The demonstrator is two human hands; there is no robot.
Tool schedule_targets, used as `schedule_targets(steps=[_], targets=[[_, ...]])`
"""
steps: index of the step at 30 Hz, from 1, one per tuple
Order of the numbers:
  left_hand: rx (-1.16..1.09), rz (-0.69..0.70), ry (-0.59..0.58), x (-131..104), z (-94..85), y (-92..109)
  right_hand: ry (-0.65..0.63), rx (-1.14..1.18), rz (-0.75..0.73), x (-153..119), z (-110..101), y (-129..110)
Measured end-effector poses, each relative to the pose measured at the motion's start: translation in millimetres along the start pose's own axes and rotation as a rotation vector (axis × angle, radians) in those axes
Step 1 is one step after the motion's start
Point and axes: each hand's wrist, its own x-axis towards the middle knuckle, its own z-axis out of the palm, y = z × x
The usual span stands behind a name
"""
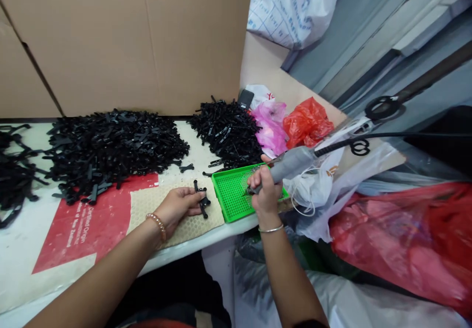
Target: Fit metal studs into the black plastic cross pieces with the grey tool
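In the head view, the left hand [177,209] pinches small black plastic pieces [204,202] above the near part of a cream mat [206,223] on the worktop [22,274]. To its right, the right hand [265,190] is wrapped around a grey-handled tool [295,163] over a green tray [232,193]. A large black heap [118,143] lies far left, a smaller heap [228,134] beyond the tray.

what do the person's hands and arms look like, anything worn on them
Both hands are ungloved and the forearms bare. The left hand has a bracelet of round, pinkish-gold beads at its wrist; the right hand has a thin, plain silver bangle. Dark cloth, perhaps a sleeve edge, shows by the right arm at the picture's bottom.
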Motion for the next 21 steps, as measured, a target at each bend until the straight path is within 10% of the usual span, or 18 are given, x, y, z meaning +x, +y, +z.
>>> schedule_targets(steps=[21], targets=[[-0.016,-0.01,-0.044,0.3,-1.7,-0.1,0.024,-0.055,0.038,12.6,-27.5,24.9]])
